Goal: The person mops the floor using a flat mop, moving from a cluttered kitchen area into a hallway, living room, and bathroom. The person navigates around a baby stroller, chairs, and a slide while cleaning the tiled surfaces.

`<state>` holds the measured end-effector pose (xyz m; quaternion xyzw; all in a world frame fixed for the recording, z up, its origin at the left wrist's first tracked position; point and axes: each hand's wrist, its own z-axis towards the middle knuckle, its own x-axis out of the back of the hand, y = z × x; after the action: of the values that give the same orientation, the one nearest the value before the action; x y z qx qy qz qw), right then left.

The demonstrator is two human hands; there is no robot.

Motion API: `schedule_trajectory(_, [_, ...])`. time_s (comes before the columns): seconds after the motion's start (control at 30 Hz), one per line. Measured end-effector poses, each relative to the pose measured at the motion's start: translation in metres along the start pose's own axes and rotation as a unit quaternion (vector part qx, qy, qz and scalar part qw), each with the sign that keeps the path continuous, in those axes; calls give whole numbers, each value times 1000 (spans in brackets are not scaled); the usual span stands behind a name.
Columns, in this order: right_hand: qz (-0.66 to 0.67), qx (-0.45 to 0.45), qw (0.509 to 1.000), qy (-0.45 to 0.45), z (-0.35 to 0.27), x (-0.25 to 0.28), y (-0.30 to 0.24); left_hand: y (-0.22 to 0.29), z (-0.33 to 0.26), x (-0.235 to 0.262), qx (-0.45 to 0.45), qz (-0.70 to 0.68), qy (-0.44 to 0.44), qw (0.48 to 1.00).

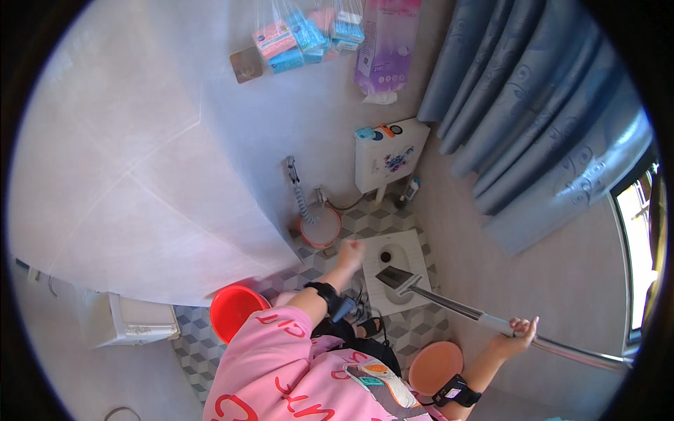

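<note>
My right hand (519, 337) is closed around the grey sleeve on the long steel pole of a mop (449, 304). The mop slants down to the left, its flat dark head (394, 278) hanging over the white squat toilet (415, 245). Whether the head touches the toilet cannot be made out. My left hand (351, 254) is held out in a loose fist beside the toilet's left edge, slightly blurred, with nothing visible in it. A black strap with a device (456, 391) sits on my right forearm, and another band (324, 296) on my left.
A red bucket (230, 313) stands left of me, a peach basin (446, 349) right. Below the wall sprayer (291, 168) is a white-lined bucket (321, 230). The cistern (372, 168) hangs behind the toilet; a bottle (411, 189) stands near it. A blue curtain (533, 119) covers the right wall.
</note>
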<state>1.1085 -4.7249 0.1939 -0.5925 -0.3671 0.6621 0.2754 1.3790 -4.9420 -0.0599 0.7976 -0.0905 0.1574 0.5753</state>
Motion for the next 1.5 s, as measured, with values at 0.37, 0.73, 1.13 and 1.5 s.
schedule_trajectory(0.37, [-66, 108, 990, 61, 22, -78, 36, -46, 234, 107, 59, 19, 258, 964])
schedule_trajectory(0.73, [-69, 181, 974, 117, -3, -138, 74, -84, 349, 106, 74, 320, 262, 908])
schedule_trajectory(1.13, [-42, 159, 971, 172, 2, -118, 69, 38, 258, -7, -28, -1, -119, 992])
schedule_trajectory(1.5, [-66, 190, 952, 232, -1, -114, 73, 31, 201, -133, 106, 188, -484, 848])
